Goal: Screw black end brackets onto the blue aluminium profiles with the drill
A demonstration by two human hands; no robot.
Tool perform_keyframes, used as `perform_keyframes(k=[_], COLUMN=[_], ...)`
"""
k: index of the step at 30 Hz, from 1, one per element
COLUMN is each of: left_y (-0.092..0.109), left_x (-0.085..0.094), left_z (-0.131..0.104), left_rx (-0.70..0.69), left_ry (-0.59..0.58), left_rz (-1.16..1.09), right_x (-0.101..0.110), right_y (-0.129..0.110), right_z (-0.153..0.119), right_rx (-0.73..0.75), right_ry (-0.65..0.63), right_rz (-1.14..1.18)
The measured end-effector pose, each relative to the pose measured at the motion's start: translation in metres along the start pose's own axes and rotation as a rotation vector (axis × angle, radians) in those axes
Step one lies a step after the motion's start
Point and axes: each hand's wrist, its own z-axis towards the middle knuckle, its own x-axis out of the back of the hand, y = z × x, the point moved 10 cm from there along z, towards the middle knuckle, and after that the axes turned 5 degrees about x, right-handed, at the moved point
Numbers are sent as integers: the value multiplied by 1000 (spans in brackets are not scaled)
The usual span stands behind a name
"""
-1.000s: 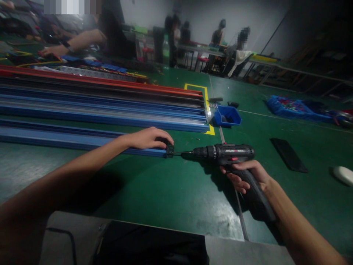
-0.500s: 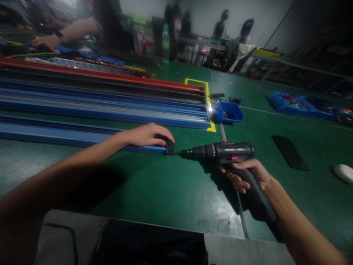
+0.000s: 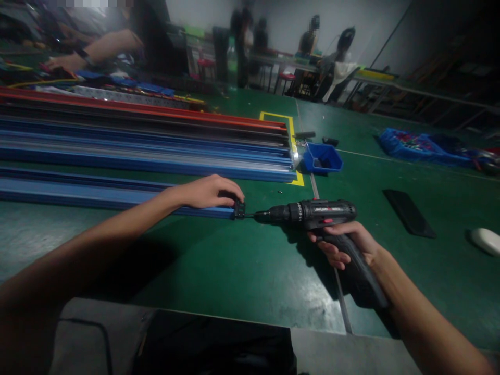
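Observation:
My right hand (image 3: 344, 245) is wrapped round the grip of a black power drill (image 3: 328, 211), which points left. Its thin bit meets a small black end piece (image 3: 239, 209) at the right end of a long blue rail (image 3: 117, 194). My left hand (image 3: 213, 192) rests over that rail end, thumb and fingers closed on the black piece. A tiny screw-like bit (image 3: 280, 192) lies on the green table just above the drill's nose.
Blue, black and red rails (image 3: 156, 148) lie behind, their ends inside yellow tape (image 3: 300, 178). Nearby are a blue bin (image 3: 322, 159), a black flat object (image 3: 408, 212), a white object (image 3: 486, 241) and blue trays (image 3: 410, 145). A person's arm (image 3: 111, 46) reaches in at upper left.
The drill and my right hand have shifted very slightly left, along with most of the view. My left hand still holds the black piece at the rail end.

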Motion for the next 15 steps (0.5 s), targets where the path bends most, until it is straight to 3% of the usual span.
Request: perform_keyframes(k=[15], left_y=[3], left_x=[3], left_z=[-2], left_rx=[-21], left_ry=[8], left_rz=[28], right_x=[4], right_y=[3], right_z=[2], right_rx=[-12], right_ry=[6], right_rz=[50])
